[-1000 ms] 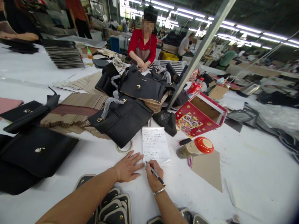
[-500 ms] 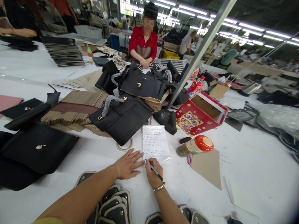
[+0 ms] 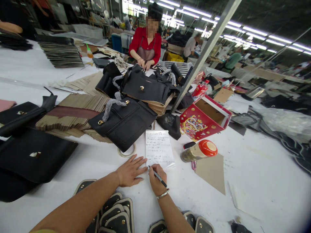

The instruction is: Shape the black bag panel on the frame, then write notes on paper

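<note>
A white notepad with handwritten lines lies at the centre of the white table. My right hand grips a dark pen, its tip at the pad's lower left corner. Spread flat on the table, my left hand has its fingertips at the pad's left edge. Just beyond that hand is a roll of tape. A black bag with wrapped handles lies behind the tape.
Right of the pad stand a red-lidded jar, a red gift box and a slanting metal pole. Black bags lie left, with dark padded pieces near my forearms. Across the table, a person in red handles material.
The whole view has shifted, so the table items appear slightly further left. The hands of the person in red have moved apart. My hands keep nearly the same places by the pad.
</note>
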Tool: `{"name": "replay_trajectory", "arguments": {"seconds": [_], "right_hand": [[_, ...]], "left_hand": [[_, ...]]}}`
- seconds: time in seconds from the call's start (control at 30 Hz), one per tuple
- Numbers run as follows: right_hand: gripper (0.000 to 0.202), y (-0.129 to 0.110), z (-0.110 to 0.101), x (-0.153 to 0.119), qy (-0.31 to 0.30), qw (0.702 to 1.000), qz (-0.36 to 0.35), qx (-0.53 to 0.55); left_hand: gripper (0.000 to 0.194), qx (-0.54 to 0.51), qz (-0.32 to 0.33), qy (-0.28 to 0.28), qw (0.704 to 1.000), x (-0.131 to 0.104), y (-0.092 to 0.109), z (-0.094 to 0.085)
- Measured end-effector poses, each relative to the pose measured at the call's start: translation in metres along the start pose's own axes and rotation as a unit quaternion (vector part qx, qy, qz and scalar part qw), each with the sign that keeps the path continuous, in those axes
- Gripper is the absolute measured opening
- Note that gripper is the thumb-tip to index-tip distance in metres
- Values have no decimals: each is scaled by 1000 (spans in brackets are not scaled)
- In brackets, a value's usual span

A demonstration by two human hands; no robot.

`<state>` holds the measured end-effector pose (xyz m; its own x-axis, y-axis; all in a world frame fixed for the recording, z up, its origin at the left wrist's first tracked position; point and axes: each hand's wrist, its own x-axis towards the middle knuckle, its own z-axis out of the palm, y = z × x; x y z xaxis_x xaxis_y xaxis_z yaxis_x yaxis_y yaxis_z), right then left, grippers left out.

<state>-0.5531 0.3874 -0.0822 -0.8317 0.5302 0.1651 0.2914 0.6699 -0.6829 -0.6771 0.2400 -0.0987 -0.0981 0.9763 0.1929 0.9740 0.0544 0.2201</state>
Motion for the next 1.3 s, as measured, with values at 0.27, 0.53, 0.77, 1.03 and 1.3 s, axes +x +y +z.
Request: {"name": "replay_trajectory", "arguments": {"seconds": [0.27, 0.53, 0.77, 1.03, 1.3], "right_hand": [[15, 0, -1, 1, -3, 1000, 0, 3], [14, 3, 1, -1, -9, 1000, 4, 7], [17, 2, 1, 1, 0, 999, -37, -3], [15, 3, 1, 0, -3, 1000, 13, 22], [15, 4, 0, 0, 6, 1000, -17, 2]], "left_hand": [[51, 5, 3, -4, 1000, -1, -1, 1], [50, 3, 8, 19, 1000, 0, 0, 0], [50, 5, 16, 23, 1000, 0, -2, 4], [52, 5, 14, 15, 1000, 0, -3, 4], [50, 13, 14, 21, 1000, 0, -2, 0]]}}
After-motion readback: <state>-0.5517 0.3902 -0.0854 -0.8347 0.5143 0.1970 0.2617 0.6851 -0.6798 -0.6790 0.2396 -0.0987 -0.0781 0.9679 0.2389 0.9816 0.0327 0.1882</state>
